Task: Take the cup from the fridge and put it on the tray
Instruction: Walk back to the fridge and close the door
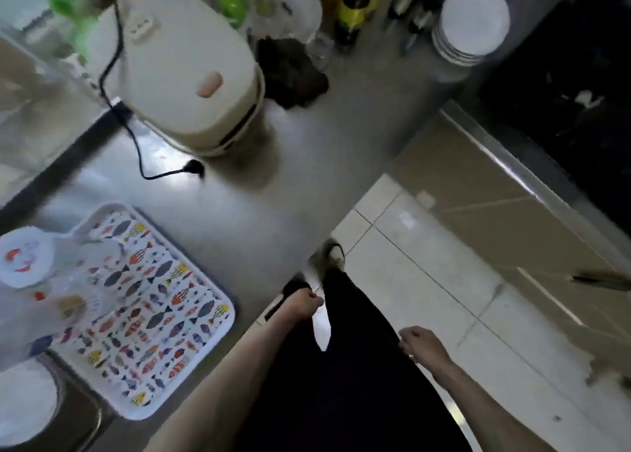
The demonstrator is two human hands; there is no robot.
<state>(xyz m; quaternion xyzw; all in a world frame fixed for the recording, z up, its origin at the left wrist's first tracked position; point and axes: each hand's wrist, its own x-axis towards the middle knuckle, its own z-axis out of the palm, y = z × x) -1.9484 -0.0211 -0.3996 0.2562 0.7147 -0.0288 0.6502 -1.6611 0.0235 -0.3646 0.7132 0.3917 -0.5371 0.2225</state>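
Now both hands hang low at the bottom of the frame and hold nothing: the left hand [304, 302] is loosely curled beside the dark trousers [345, 376], and the right hand [421, 344] is also half closed, with its fingers bent and empty. The cup that the task asks for is not visible, and the fridge is not in the frame either, so I judge that the step in hand is walking to the fridge. To do it well, the person should look up toward the fridge and free one hand for the door and one for the cup. It also helps to remember which part of the tray is bare.

At the lower left of the frame, the tray [205, 342] lies on the steel surface [239, 212]. It is a flat rectangle with rounded corners and a raised white rim, printed with many small coloured fish. Its upper left part is covered by something clear and glossy that I cannot name; the lower right part is bare. The surface is smooth, grey metal and reflects light. A cream rice cooker [184, 72] with a rounded lid stands in the upper middle, and its black cable [136, 151] lies loose beside it. White plates [473, 24] are stacked at the upper right. The floor [444, 263] has pale glossy tiles.
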